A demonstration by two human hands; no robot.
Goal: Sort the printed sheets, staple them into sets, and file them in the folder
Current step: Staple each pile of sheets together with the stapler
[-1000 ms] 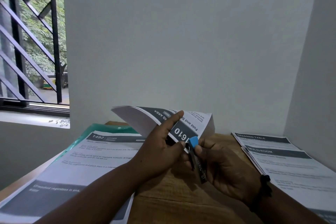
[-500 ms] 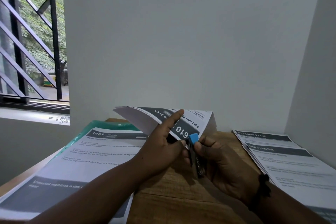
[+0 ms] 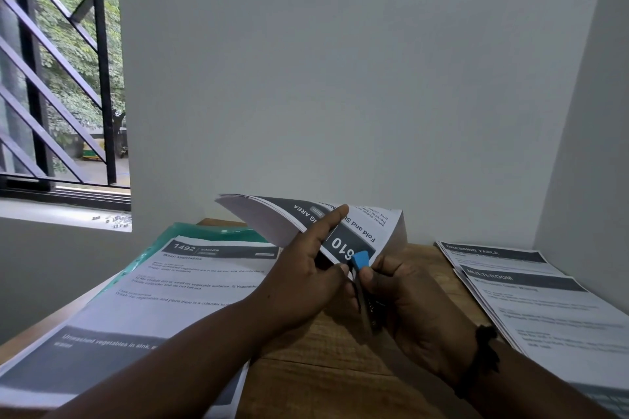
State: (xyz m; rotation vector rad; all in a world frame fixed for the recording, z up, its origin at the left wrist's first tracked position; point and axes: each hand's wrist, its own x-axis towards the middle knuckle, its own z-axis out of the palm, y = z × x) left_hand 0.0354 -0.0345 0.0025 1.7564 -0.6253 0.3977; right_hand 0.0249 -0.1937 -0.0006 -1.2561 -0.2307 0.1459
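A set of printed sheets (image 3: 371, 230) headed "Fold and S…" is lifted above the wooden table, tilted up towards the wall. My left hand (image 3: 303, 279) pinches its near corner, index finger stretched along the top page. My right hand (image 3: 413, 313) grips a small black stapler with a blue tip (image 3: 360, 260) at that same corner. A green folder (image 3: 204, 235) lies at the back left, mostly under a "1492 Kitchen" sheet pile (image 3: 177, 286). Two more sheet piles (image 3: 534, 296) lie at the right.
The wooden table (image 3: 326, 364) shows between the paper piles. White walls close off the back and right side. A barred window (image 3: 58, 78) with a sill is at the left.
The held sheets, both hands and the stapler stay together at the same corner, shifted only slightly; the view has drifted a little.
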